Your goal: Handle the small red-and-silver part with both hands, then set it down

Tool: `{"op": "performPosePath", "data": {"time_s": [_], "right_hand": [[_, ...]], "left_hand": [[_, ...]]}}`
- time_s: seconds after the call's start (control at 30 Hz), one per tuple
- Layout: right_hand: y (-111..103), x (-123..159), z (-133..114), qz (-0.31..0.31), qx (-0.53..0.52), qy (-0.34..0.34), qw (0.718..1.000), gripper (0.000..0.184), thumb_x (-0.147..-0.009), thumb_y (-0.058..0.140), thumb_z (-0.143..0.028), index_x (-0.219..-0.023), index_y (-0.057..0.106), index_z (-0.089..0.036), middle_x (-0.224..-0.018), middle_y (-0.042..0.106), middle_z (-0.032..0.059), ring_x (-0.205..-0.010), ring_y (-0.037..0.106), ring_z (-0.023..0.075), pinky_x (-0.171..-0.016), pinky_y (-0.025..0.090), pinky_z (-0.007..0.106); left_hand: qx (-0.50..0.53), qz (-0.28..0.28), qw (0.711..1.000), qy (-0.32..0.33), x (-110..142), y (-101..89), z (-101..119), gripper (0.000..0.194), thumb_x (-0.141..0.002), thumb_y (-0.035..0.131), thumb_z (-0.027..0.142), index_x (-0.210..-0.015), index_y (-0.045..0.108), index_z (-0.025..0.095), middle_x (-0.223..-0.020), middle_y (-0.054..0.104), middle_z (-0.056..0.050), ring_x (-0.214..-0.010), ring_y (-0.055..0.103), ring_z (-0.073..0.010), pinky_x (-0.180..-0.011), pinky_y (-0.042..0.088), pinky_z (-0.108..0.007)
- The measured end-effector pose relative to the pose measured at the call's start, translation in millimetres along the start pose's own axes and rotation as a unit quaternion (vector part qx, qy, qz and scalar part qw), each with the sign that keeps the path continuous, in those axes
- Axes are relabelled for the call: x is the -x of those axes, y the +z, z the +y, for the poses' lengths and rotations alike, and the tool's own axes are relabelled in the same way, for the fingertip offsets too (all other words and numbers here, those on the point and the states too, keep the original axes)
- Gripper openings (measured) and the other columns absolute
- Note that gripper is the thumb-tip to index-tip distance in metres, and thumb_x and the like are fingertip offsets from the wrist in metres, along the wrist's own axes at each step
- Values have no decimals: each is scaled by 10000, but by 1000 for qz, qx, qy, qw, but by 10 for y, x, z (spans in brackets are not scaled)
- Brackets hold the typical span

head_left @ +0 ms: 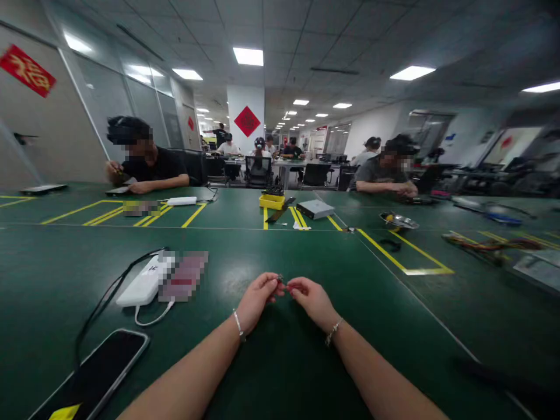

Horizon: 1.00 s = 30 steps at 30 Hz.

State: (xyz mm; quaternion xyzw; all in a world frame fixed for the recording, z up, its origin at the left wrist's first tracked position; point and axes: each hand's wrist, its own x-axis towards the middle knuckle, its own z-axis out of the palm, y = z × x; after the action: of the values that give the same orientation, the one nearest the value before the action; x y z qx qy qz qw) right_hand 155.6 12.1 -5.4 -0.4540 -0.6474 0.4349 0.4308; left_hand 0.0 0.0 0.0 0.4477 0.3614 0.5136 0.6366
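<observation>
Above the green table [245, 245] my two hands meet, fingertips close together. My left hand [261, 294] is closed in a pinch around a small dark, metallic-looking piece [280, 279], too small to name. Beside it, my right hand [311, 296] has thumb and forefinger pressed together. A reddish tint shows at its fingertips, but whether that is a held thing I cannot make out. Both wrists wear a bracelet. The undersides of the fingers are hidden.
To the left lie a white power bank [146, 283] with cables, a blurred-out flat item [186, 277] and a phone [94, 373]. Farther off are a yellow bin [272, 202], a grey metal box [315, 209] and a metal bowl [399, 221]. Two people sit across the table.
</observation>
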Motion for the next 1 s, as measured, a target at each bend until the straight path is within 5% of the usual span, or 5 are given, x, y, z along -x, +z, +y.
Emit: {"op": "performPosePath", "data": {"time_s": [0.27, 0.4, 0.5, 0.67, 1.0], "right_hand": [[-50, 7, 29, 7, -81, 69, 994, 174, -619, 567, -198, -786, 598, -160, -803, 637, 40, -761, 572, 154, -741, 424, 301], [-39, 54, -3, 0, -146, 94, 985, 220, -557, 632, -180, -774, 614, -157, -814, 638, 41, -809, 565, 162, -776, 406, 297], [-11, 70, -25, -6, -178, 117, 977, 232, -569, 641, -226, -785, 607, -150, -800, 636, 49, -710, 569, 139, -703, 424, 292], [21, 87, -94, -29, -184, 127, 974, 255, -629, 594, -357, -774, 562, -150, -672, 610, 23, -522, 515, 96, -512, 391, 247], [25, 100, -105, -21, -166, 102, 981, 241, -638, 596, -375, -672, 479, -167, -552, 539, -29, -461, 438, 71, -458, 321, 210]], "left_hand": [[-187, -21, 980, 64, 44, 22, 77, 161, -729, 480, 286, -790, 524, 144, -664, 567, -14, -606, 510, -106, -564, 370, -221], [-360, 28, 915, 182, 93, 19, 95, 183, -735, 479, 273, -878, 544, 180, -716, 550, -7, -629, 479, -114, -601, 371, -239], [-412, 36, 885, 213, 124, 25, 89, 190, -761, 449, 274, -907, 535, 188, -761, 552, -16, -663, 484, -120, -624, 370, -241], [-393, 5, 903, 174, 126, 42, 46, 184, -797, 391, 311, -849, 514, 184, -675, 549, 6, -617, 496, -114, -579, 366, -226], [-256, -35, 962, 91, 0, 10, -104, 128, -733, 487, 262, -808, 510, 162, -674, 583, -2, -622, 531, -111, -572, 383, -220]]}}
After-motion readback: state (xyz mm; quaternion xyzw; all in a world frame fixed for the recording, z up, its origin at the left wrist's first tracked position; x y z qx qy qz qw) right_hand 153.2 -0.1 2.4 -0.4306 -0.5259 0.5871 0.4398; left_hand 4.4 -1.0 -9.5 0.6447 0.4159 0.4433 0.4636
